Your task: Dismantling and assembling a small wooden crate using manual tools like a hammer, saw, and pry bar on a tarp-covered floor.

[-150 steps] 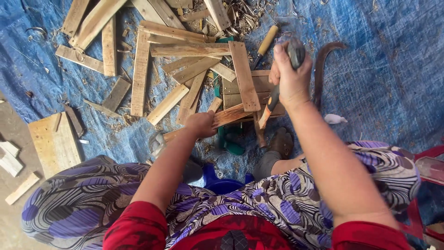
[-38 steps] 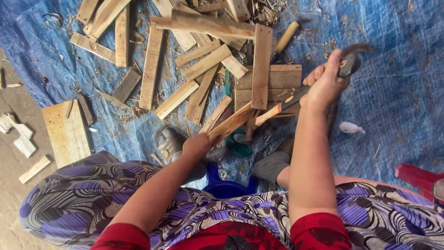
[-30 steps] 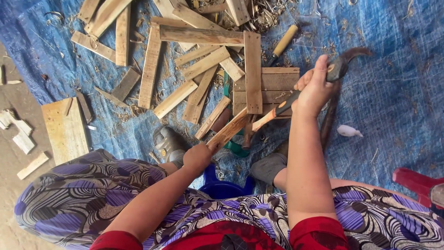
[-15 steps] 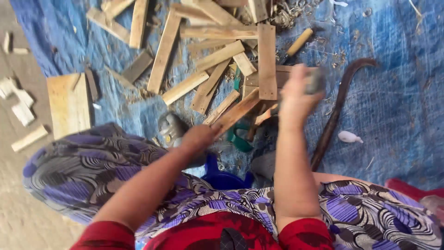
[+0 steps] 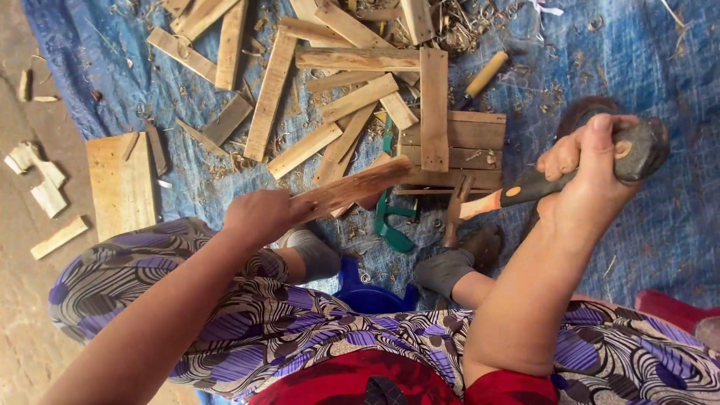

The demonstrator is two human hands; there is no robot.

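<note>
The person sits on a blue tarp (image 5: 645, 225) spread over the floor, knees apart, in a patterned purple and white skirt. The left hand (image 5: 259, 215) has its fingers wrapped tight around the near end of a rough wooden slat (image 5: 352, 187), which slants up and to the right, its far end over a small slatted wooden panel (image 5: 457, 146). The right hand (image 5: 589, 169) is raised at the right of the scene, fingers closed around the orange-and-black handle of a hammer (image 5: 517, 191). The handle runs down to the left, and the dark head hangs just beside the panel's near edge. A green clamp (image 5: 390, 217) lies under the slat, near a grey-socked foot. Loose wood strips (image 5: 270, 94) are scattered far and left. A chisel with a pale wooden handle (image 5: 484, 75) lies beyond the panel. A flat board (image 5: 120, 184) rests at the tarp's left edge.
</note>
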